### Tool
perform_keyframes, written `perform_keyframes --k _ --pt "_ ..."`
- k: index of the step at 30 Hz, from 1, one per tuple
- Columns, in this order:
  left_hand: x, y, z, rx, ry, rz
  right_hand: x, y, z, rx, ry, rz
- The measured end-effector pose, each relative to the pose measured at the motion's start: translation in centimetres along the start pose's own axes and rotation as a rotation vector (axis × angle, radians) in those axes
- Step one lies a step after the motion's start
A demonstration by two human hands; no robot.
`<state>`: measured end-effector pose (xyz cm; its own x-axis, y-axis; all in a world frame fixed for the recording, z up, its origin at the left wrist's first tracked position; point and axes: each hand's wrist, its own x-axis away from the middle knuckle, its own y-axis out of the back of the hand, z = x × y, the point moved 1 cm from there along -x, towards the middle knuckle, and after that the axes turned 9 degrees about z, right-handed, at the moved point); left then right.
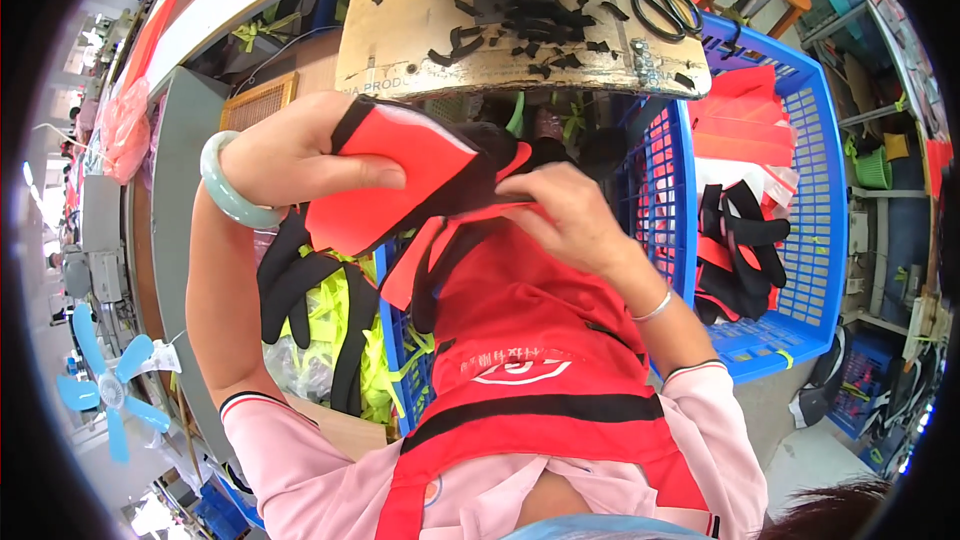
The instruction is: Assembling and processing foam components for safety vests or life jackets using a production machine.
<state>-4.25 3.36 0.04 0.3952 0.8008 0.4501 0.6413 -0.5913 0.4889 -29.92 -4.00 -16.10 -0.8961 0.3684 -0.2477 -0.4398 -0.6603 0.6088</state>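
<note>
Left fingers (372, 176) closed on red-black piece (385, 208) — right fingers (540, 227) pinching a red edge (488, 210) — better keep both flat, without pulling.

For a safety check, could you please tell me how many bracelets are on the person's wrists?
2: a pale green bangle at the left hand and a thin silver bracelet at the right hand. None seems hidden.

Fabric pieces (362, 212) before the tabletop (400, 30), basket (689, 210) to the right
</note>
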Motion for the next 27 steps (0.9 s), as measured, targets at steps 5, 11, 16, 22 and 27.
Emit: perform_keyframes --k 5,11,16,22,27 --pt "2.4 0.1 1.2 0.132 0.117 -0.035 0.2 2.2 2.9 0.057 0.061 -0.049" --pt "1.0 -0.2 1.7 0.395 -0.038 -0.083 -1.5 10.3 4.9 0.313 0.086 0.09" --pt "-0.6 -0.1 1.9 -0.333 -0.138 -0.437 -4.3 11.6 2.4 0.575 0.025 0.036" --pt "-1.4 3.3 -0.3 -0.611 -0.162 -0.479 -7.7 13.4 1.4 0.607 0.055 -0.054" --pt "-3.2 5.1 0.4 -0.743 -0.174 -0.548 -10.1 14.2 -1.5 0.608 0.091 -0.095"
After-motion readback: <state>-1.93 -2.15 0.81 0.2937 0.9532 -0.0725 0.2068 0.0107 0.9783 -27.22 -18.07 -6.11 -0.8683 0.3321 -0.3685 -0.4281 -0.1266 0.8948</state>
